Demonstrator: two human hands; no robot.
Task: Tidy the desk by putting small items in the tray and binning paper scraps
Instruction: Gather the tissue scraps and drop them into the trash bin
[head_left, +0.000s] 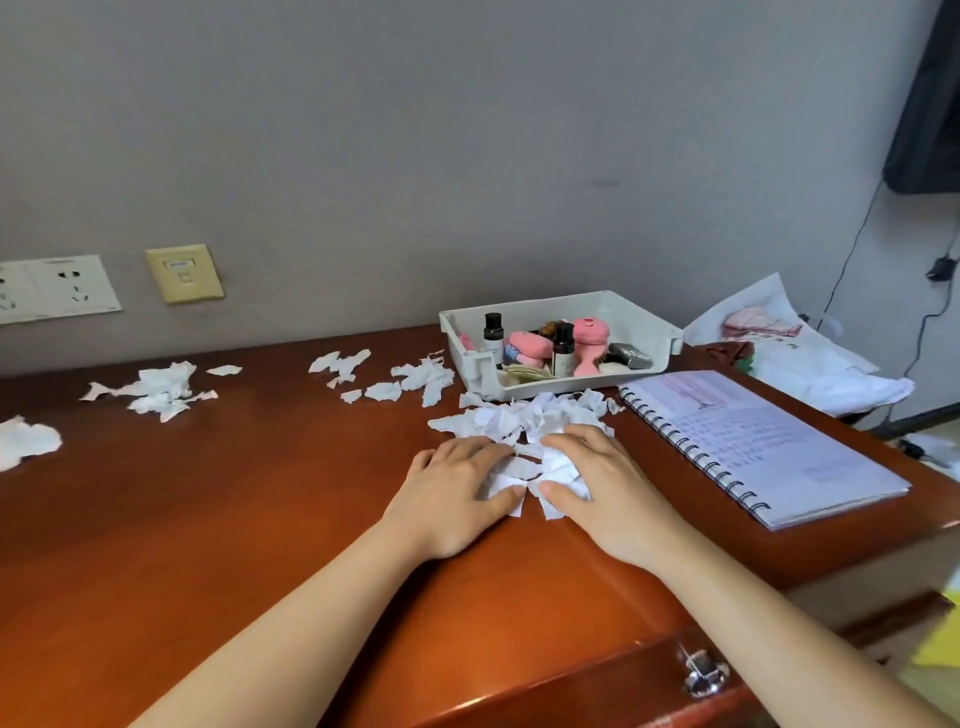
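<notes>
The heap of paper scraps (524, 436) lies on the desk (260, 493) just in front of the tray (652, 325), and both hands are cupped around its near edge, which looks like a gathering move, pressing loose bits into one bundle that can be lifted to a bin; no bin is in view. The left hand (457, 488) lies palm down with fingers curled over the scraps, thumb tucked against white pieces, and the right hand (597, 478) mirrors it, fingers bent and pinning paper beneath them, so both are half clenched on scraps, not fully closed. The tray behind the heap already holds the small items: two dark bottles (492, 332), pink things (587, 343), a grey block (629, 356), which suggests that part of the job is largely done. To the left of the tray more scraps are scattered in clumps, one close (415, 379), another well apart (156, 392), and one at the far left edge (26, 441); these remain to be collected. To the right of the tray a spiral notebook (763, 441) lies open beside the heap; its writing is too blurred to read. On the wall left of the tray sit sockets (57, 288) and a cream plate (184, 273), its label illegible.
</notes>
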